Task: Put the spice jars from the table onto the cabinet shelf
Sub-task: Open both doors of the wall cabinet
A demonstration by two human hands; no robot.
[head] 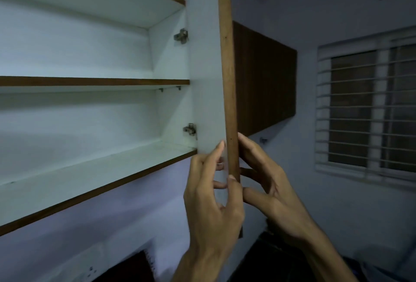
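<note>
A wall cabinet stands open in front of me, white inside with brown edging. Its door sticks out toward me, seen edge-on. My left hand grips the door's lower edge from the inner white side, thumb on the brown edge. My right hand holds the same edge from the outer side, fingers spread. The lower shelf and the middle shelf hold nothing. No spice jars and no table are in view.
A second brown wall cabinet hangs closed to the right of the door. A barred window is in the right wall. Two metal hinges sit on the cabinet's right side. A wall socket is at the bottom left.
</note>
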